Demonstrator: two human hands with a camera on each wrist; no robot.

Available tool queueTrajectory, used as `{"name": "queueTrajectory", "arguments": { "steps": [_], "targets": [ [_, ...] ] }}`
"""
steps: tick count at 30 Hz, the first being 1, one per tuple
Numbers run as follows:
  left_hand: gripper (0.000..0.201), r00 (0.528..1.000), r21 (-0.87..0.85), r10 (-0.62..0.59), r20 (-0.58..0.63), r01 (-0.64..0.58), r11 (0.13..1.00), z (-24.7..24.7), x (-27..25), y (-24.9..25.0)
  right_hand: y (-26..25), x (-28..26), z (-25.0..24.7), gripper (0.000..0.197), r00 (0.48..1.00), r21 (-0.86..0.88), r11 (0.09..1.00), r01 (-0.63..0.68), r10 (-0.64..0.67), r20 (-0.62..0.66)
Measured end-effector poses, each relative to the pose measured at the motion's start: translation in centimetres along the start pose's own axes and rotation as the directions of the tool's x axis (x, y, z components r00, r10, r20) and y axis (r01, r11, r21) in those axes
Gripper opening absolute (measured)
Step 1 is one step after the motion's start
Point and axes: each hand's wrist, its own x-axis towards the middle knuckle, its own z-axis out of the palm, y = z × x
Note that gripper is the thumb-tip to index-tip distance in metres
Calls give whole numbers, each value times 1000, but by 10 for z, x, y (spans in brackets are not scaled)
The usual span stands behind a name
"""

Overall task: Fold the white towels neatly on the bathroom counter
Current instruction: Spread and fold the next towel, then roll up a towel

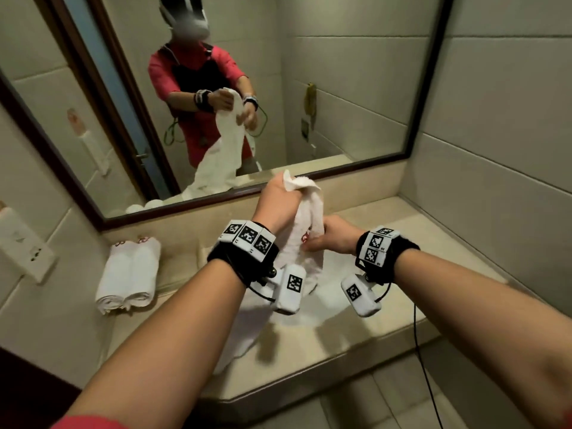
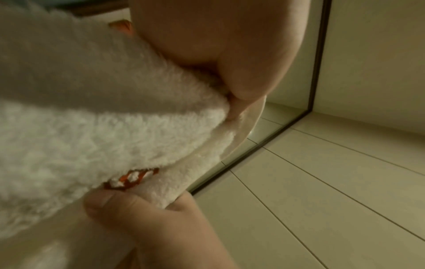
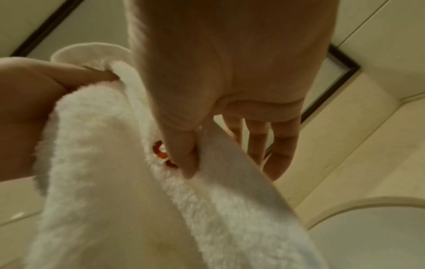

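No readable writing anywhere, just a small red stitched logo (image 2: 132, 179) on the towel (image 1: 305, 230), too blurry to make out. Towel count: one in the air above the counter (image 1: 365, 342), bottom end draped on it, plus two rolled ones (image 1: 128, 274) lying side by side at the left with the same red marks. Left hand (image 1: 278, 199) is clenched around the towel's top corner. Right hand (image 1: 332, 238) pinches the edge lower down, right by the logo. One mirror (image 1: 340, 88) behind.
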Motion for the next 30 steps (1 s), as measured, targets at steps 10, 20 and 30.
{"name": "queueTrajectory", "arguments": {
  "steps": [10,20,30],
  "targets": [
    [6,993,-51,114,-6,-114,992,91,23,75,23,-60,-116,13,897,44,998,-49,63,-438],
    [17,979,-301,177,105,-138,943,182,25,158,43,-113,-244,18,608,-2,998,-59,34,-793],
    [3,965,-478,193,180,-85,874,260,21,200,62,-152,-316,23,534,-16,999,44,-37,-845]
  ]
}}
